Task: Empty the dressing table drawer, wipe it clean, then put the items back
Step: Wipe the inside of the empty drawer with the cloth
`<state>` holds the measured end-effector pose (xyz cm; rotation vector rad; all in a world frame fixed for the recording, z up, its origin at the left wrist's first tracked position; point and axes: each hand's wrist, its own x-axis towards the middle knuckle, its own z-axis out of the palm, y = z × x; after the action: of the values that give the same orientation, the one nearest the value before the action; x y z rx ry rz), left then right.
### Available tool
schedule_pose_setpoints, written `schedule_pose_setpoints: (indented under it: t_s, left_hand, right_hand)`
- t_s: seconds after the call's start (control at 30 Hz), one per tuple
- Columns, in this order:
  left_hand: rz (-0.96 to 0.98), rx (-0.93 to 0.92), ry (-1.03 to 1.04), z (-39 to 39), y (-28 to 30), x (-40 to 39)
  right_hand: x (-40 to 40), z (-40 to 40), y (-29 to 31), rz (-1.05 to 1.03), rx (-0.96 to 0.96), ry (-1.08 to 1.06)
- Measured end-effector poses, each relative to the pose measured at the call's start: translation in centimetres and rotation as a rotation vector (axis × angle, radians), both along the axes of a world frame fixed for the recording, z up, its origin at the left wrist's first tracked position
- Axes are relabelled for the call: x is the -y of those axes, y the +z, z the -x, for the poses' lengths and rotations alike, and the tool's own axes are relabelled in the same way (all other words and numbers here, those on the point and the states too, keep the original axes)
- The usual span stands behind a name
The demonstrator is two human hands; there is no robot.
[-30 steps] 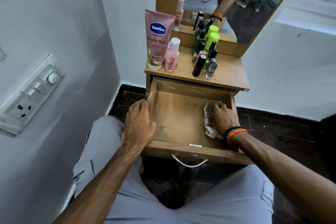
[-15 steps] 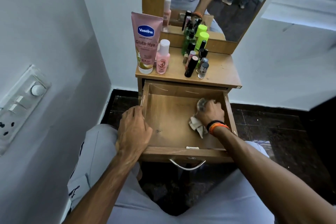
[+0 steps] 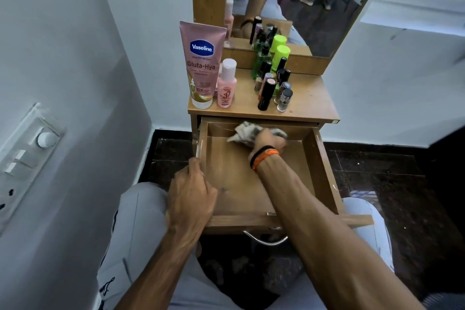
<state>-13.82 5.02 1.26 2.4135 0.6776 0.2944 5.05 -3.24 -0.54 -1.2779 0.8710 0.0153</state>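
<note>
Wiping step: right hand [image 3: 269, 139] grips cloth [image 3: 245, 133] at the drawer [image 3: 319, 171] back wall (left hand [image 3: 191, 199] clasps its left rim); front corners probably next.

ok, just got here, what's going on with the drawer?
A person is wiping the pulled-out drawer. The right hand holds a rag against the drawer's back wall, while the left hand grips the drawer's left side. No items lie in the drawer. The Vaseline tube, a pink bottle and small cosmetics bottles stand on the tabletop, not yet put back.
</note>
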Motion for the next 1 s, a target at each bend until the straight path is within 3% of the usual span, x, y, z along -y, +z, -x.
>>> schedule_pose_setpoints:
  t_s: [0.1,0.17,0.33,0.47,0.57,0.87,1.0]
  left_hand:
    - [-0.009,0.005,0.004,0.0,0.2,-0.1]
    - [-0.015,0.008,0.004,0.1,0.4,-0.1]
    - [-0.012,0.016,0.011,0.2,-0.1,-0.3]
    - [0.004,0.006,0.007,0.1,-0.2,-0.2]
    - [0.035,0.007,0.028,0.2,-0.2,-0.2]
    - [0.116,0.01,0.107,0.2,-0.2,-0.6]
    - [0.111,0.015,0.09,0.2,-0.1,-0.5]
  right_hand:
    - [-3.3,1.6,0.0,-0.171,-0.01,0.203]
    - [-4.4,1.8,0.2,-0.228,-0.037,0.215]
    - [0.1,-0.1,1.1,-0.021,-0.041,0.005]
    - [5.1,-1.7,1.8,0.008,-0.044,-0.144]
    - [4.2,-1.6,1.7,-0.029,-0.035,-0.148]
    - [-6.3,3.8,3.8,-0.314,-0.084,0.331]
    - [-6.6,3.3,3.9,-0.288,-0.14,0.332]
